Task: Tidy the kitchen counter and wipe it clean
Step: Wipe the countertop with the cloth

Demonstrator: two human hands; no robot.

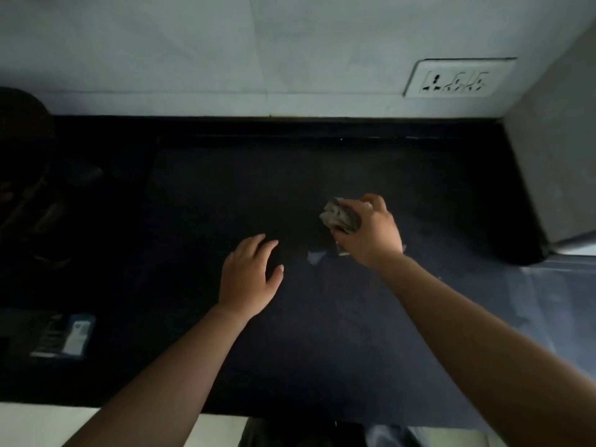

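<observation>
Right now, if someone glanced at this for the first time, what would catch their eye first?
The right hand, right of centre over the dark counter, grips a crumpled grey cloth. The left hand is open, fingers relaxed, to its left. A white socket plate stands out on the pale wall at upper right.

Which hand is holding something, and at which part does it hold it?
The right hand grips a crumpled cloth, bunched at its near side. The left hand holds nothing.
</observation>
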